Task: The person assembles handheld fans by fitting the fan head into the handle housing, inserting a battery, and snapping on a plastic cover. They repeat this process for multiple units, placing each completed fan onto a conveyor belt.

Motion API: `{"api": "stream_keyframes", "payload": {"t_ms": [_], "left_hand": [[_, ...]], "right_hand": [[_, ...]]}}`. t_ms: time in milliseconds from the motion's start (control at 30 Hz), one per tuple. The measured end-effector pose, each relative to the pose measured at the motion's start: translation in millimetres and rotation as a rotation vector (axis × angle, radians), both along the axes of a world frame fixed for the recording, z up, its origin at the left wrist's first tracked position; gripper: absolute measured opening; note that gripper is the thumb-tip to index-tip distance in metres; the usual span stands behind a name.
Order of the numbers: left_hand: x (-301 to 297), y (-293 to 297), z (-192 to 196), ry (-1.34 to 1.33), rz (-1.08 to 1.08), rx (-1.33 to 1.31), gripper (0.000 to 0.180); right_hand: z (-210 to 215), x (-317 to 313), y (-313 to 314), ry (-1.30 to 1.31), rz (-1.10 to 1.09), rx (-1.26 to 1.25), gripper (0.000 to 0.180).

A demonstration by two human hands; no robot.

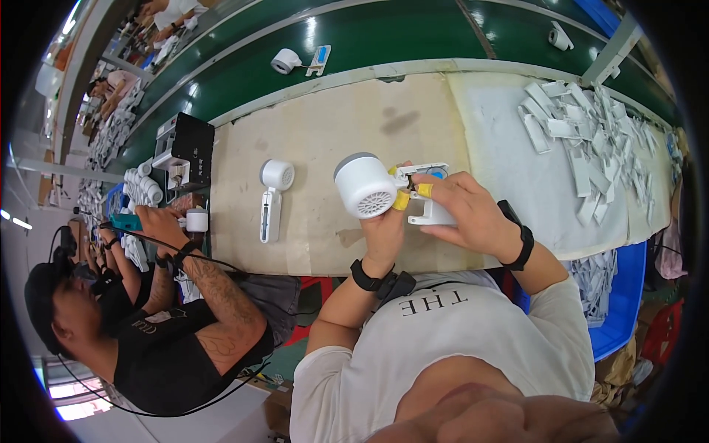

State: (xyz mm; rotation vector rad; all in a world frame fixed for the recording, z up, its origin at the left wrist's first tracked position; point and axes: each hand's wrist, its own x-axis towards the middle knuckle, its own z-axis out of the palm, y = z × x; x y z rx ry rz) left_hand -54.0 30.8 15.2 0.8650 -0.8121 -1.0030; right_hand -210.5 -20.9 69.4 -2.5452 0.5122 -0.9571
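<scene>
My left hand [385, 229] is closed around the neck of a white handheld fan [363, 184], which has a grey rim and a round slotted grille. The fan's handle stretches to the right, its inside exposed with a blue part [437, 174] in it. A white plastic handle cover [431, 213] sits below the handle, pinched by my right hand [469, 210] between thumb and fingers. Yellow tape wraps fingertips on both hands. Another white handheld fan [277, 177] lies on the table to the left, its handle pointing toward me.
Loose white plastic shells [583, 140] are heaped at the right of the table [332, 111]. Beyond it runs a green conveyor [399, 40] carrying a few fan parts. A black machine [185, 151] and a co-worker [148, 332] are at left; a blue bin [624, 295] stands right.
</scene>
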Motion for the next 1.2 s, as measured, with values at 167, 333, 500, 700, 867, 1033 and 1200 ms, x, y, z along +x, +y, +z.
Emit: {"api": "stream_keyframes", "payload": {"t_ms": [167,333,500,700,867,1033,1200], "left_hand": [[3.7,-0.6,7.4,-0.22,0.024,-0.122,0.038],[14.3,-0.9,0.1,-0.358,0.046,-0.106,0.034],[12.7,-4.9,-4.7,0.197,-0.019,0.029,0.031],[10.5,-3.4,1.4,0.257,-0.03,0.013,0.031],[8.2,-1.4,-0.6,0.213,-0.028,0.033,0.031],[10.6,6.5,-25.8,-0.219,0.049,0.042,0.029],[6.4,-7.3,0.2,0.297,0.019,0.049,0.03]], "right_hand": [[6.9,-2.8,0.5,0.039,0.003,0.101,0.062],[8.1,2.2,-10.7,0.093,0.036,0.151,0.064],[2.7,4.6,-21.1,0.032,0.059,0.301,0.065],[1.5,5.2,-13.5,0.115,0.034,0.206,0.063],[1.0,5.2,-12.8,0.093,0.045,0.142,0.062],[2.0,8.8,-18.1,0.097,0.018,0.166,0.065],[0.5,10.6,-20.5,0.005,-0.139,0.178,0.064]]}}
